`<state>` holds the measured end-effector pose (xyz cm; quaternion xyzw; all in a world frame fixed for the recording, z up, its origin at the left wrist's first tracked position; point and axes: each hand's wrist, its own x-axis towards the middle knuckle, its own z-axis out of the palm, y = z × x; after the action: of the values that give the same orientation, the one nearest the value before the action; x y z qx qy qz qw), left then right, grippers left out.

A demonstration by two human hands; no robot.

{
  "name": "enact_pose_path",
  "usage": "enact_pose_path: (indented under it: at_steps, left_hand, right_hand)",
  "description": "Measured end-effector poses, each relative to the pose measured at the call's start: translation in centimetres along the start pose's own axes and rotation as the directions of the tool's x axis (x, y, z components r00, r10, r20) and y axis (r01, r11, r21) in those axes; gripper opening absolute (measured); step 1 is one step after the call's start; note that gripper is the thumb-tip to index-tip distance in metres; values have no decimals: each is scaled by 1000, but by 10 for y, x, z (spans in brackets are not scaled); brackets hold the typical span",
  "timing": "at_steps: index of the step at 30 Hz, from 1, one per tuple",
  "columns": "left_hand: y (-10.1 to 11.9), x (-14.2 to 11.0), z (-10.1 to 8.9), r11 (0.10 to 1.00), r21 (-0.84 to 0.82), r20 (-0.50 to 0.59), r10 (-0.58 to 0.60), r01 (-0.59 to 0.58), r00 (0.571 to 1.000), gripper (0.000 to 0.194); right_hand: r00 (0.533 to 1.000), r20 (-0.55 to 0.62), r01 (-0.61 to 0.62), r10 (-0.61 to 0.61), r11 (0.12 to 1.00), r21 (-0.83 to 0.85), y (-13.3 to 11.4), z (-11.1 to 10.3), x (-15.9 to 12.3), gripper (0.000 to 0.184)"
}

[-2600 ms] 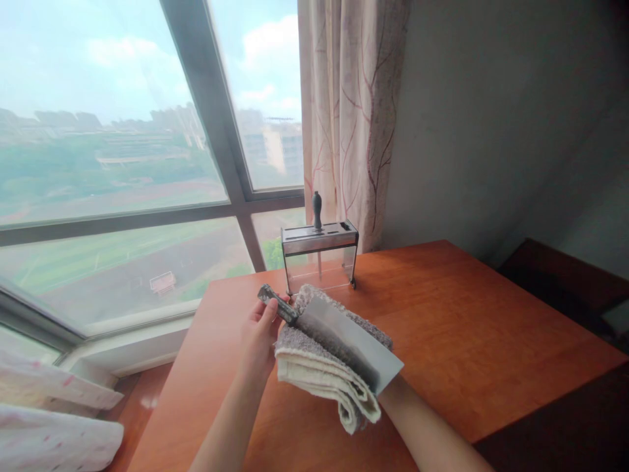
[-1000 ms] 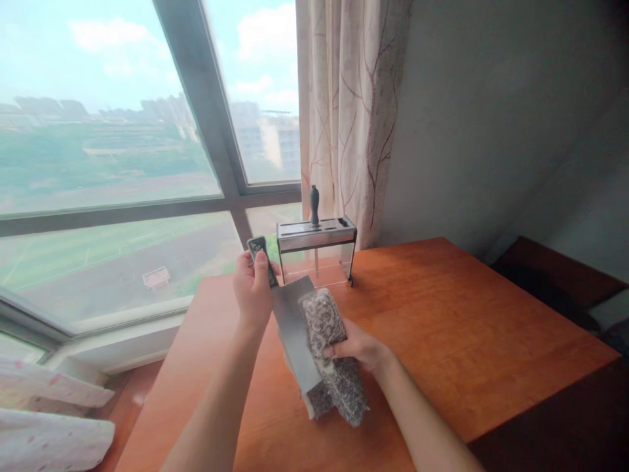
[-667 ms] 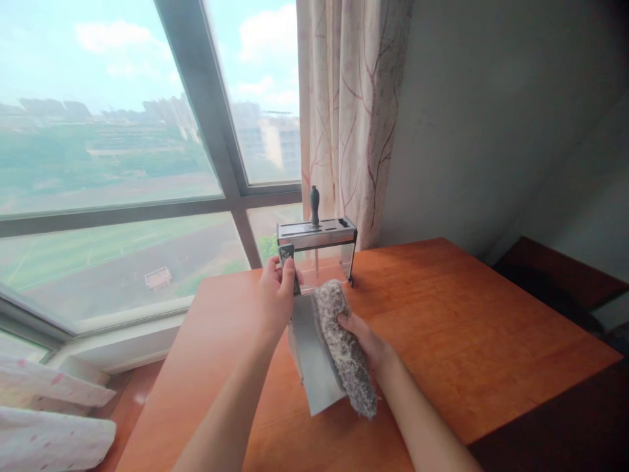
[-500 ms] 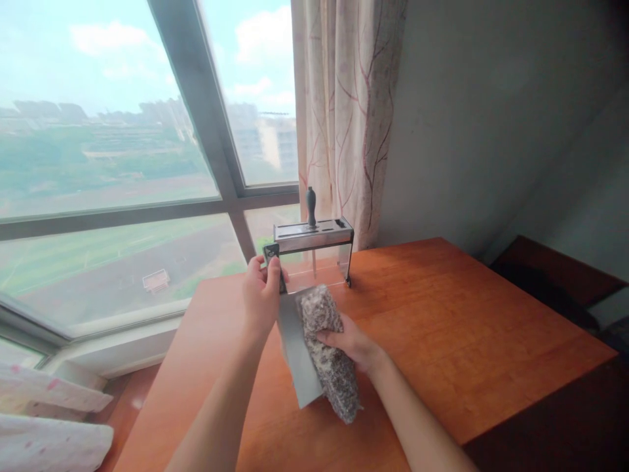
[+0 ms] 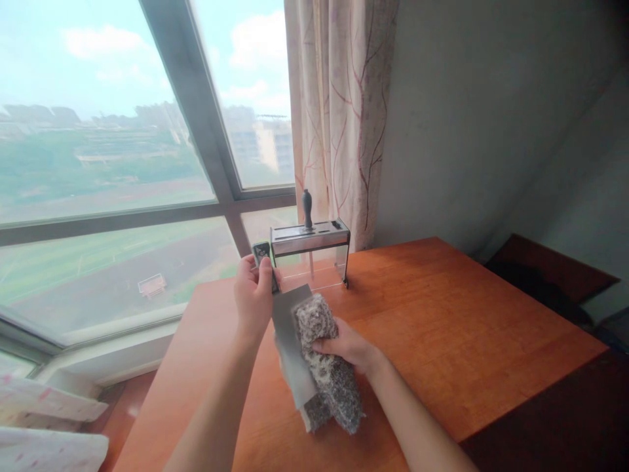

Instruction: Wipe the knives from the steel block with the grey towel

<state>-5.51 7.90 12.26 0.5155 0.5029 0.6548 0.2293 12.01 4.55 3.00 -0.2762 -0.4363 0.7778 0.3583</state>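
Note:
My left hand (image 5: 254, 288) is closed round the dark handle (image 5: 266, 262) of a cleaver. Its broad, flat grey blade (image 5: 289, 328) slants down towards me over the table. In my right hand (image 5: 346, 347) is a fluffy grey cloth (image 5: 327, 367), gripped with the thumb on top and pressed along the right side of the blade. Part of the cloth also shows below the blade's near end. The fingers of my right hand under the cloth are hidden. Just beyond stands a knife block (image 5: 310, 240) with a metal top and clear sides, one knife handle (image 5: 307, 208) upright in it.
Beneath everything is a reddish-brown wooden table (image 5: 422, 328). A large window (image 5: 98, 164) lies to the left, with a patterned curtain (image 5: 344, 118) beside it and a grey wall (image 5: 466, 131) behind. White spotted fabric (image 5: 49, 446) hangs at the lower left.
The cleaver has tilted and shifted slightly left, showing more of the blade near the handle. The cloth has slid a little down the blade, and its lower part now shows under the near end.

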Motion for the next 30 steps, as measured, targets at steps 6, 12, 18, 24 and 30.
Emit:
enact_pose_path:
  at_steps: [6,12,18,24,30]
  left_hand:
    - [0,-18,18,1000,26,92,-10,7,996,24]
    - [2,-32,30,1000,3,178,-19,19,984,21]
    - [-4,-35,36,995,99,309,-3,-29,951,22]
    - [-7,-31,36,999,13,313,-50,49,948,26]
    - [5,-25,25,988,-74,289,-106,133,951,29]
  right_hand:
    - [994,-82,82,-77,995,51,-1,0,-1,41]
    - [978,-124,178,-166,979,101,-4,0,1,37]
    - [943,-216,276,-255,958,74,-9,1,0,36]
    - [899,-249,336,-360,932,-135,-15,1,-4,40]
    - [869,-173,389,-463,857,-339,-24,2,-5,38]
